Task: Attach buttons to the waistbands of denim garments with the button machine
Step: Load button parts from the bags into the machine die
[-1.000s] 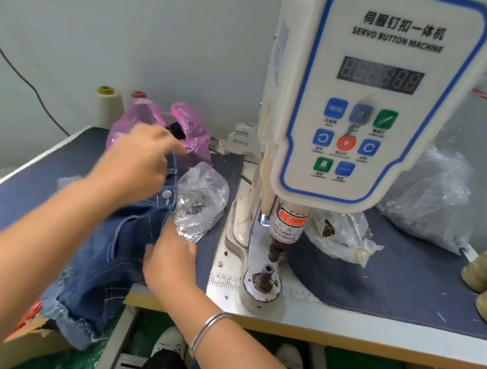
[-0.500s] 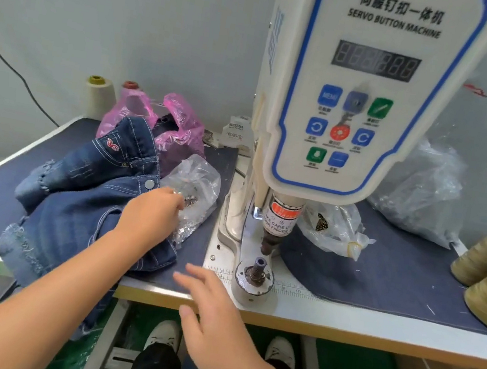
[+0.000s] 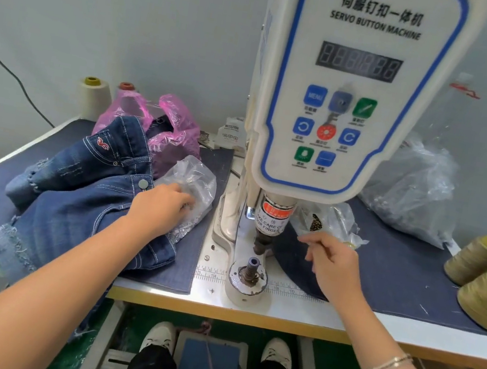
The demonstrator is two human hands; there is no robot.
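Left hand (image 3: pixel 164 206) fingers hidden in crinkly clear bag (image 3: pixel 192 182), grip unclear; right hand (image 3: pixel 332 260) loosely curled, empty, beside machine (image 3: pixel 342 104).

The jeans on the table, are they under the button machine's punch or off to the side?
Off to the side. The jeans lie heaped left of the button machine, and its lower die stands bare.

Both forearms are extended forward from the lower edge of the view. The left hand (image 3: pixel 164 206) is held palm down, its fingers bent and partly hidden, so the grip cannot be judged. The right hand (image 3: pixel 333 257) is raised with the back turned up, the fingers loosely curled, and a thin bracelet (image 3: pixel 385 366) is worn on the right wrist.
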